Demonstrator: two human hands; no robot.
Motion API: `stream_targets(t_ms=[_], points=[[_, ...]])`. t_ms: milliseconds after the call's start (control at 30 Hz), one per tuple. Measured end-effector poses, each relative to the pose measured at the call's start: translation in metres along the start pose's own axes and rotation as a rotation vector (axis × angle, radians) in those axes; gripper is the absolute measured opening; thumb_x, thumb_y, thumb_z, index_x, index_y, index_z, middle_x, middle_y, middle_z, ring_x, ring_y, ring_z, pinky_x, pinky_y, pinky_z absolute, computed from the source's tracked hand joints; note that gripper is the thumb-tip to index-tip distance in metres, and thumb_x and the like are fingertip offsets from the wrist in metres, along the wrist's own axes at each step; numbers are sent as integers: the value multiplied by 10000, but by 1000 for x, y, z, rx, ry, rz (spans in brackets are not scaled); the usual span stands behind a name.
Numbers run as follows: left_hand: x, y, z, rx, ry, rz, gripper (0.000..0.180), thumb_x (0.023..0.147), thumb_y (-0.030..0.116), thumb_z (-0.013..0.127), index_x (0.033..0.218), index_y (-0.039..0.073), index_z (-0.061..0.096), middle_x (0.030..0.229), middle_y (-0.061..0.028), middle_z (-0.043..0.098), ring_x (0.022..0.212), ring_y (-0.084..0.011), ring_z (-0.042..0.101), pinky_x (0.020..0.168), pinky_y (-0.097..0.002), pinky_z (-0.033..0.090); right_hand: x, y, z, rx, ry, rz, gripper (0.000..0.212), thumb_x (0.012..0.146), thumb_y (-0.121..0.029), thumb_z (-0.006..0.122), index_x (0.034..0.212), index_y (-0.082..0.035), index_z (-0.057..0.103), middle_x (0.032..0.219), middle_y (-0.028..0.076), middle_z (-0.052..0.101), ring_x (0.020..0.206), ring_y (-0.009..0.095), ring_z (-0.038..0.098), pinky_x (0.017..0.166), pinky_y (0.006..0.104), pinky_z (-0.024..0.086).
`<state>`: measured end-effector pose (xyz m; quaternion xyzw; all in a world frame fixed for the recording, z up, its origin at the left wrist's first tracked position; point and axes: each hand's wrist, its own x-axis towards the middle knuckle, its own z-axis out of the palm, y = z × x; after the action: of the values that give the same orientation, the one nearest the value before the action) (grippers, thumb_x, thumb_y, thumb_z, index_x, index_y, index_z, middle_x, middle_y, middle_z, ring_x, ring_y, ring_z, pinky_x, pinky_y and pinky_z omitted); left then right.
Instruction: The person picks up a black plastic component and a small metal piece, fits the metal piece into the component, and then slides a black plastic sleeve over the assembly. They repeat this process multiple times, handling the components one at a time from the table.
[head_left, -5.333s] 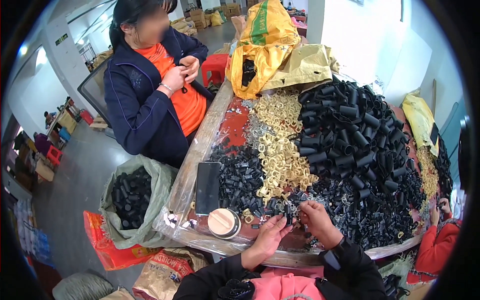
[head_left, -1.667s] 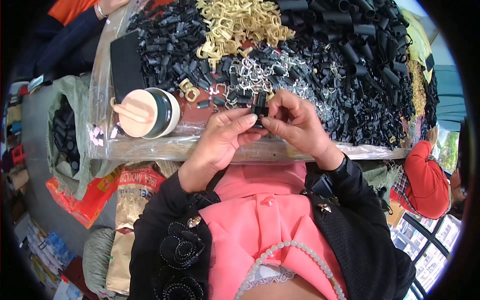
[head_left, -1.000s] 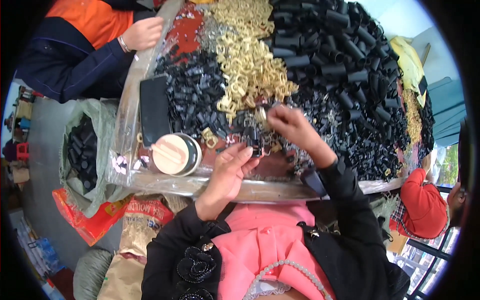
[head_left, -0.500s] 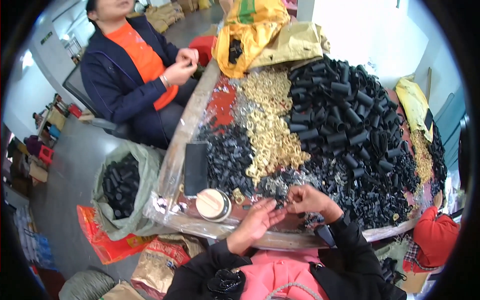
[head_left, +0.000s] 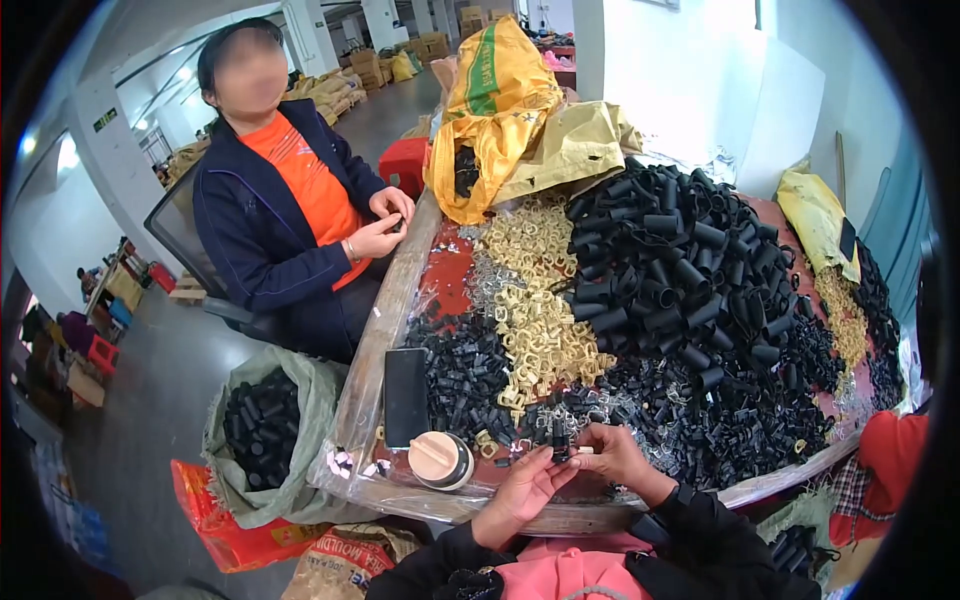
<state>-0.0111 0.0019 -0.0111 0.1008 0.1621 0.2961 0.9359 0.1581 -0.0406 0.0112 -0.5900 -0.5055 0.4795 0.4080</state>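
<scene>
Left hand: the left hand point(head_left: 522, 488) is turned partly palm up over the tabletop's near edge, thumb and fingertips pinched on the lower end of a small black part point(head_left: 560, 436).
Right hand: the right hand point(head_left: 618, 462) has its thumb and forefinger pinched on a small pale piece point(head_left: 585, 451), just beside the black part; whether the two pieces touch, I cannot tell.
Tabletop: red where bare, the tabletop point(head_left: 446, 284) has a clear film along its left edge.
Near left corner: a jar with a cream lid point(head_left: 438, 460) stands close to this corner; a flat black phone-like slab point(head_left: 406, 398) lies behind it along the left edge.
Heaps: small black fittings point(head_left: 466, 374) lie beside the slab, gold-coloured rings point(head_left: 540, 335) run from the middle toward the far edge, and black tubes point(head_left: 690, 260) are piled to their right.
Far edge: a yellow sack point(head_left: 505, 85) stands beside tan sacking point(head_left: 580, 155).
Left edge: a co-worker point(head_left: 285, 215) sits there, hands together; a pale green sack point(head_left: 318, 400) of black cylinders stands on the floor nearby.
</scene>
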Motion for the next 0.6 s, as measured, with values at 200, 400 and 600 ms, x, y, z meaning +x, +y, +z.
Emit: stream_targets(t_ms=[200,400,600], points=[[-1,-6,2,-41,68,-27,154,827,89,473,954,23,530,977,-103,569,910,-219,549,858,-361,431,-15,13,7,204,38,-10,333,734,-206,650,956,4,518,712,19,505,615,74,482,513,209,389],[0,-2,6,-34,35,23,201,816,88,476,1001,12,497,988,-121,565,924,-262,545,832,-382,448,-22,3,-1,-56,33,-296,266,827,-124,509,1049,17,469,938,97,505,772,147,511,622,253,436],[5,4,22,250,39,-39,215,816,97,499,1000,-12,517,932,-105,586,835,-197,588,707,-253,495,-22,-13,-16,393,192,-27,178,820,-65,512,976,19,527,777,18,550,646,66,525,568,188,431]])
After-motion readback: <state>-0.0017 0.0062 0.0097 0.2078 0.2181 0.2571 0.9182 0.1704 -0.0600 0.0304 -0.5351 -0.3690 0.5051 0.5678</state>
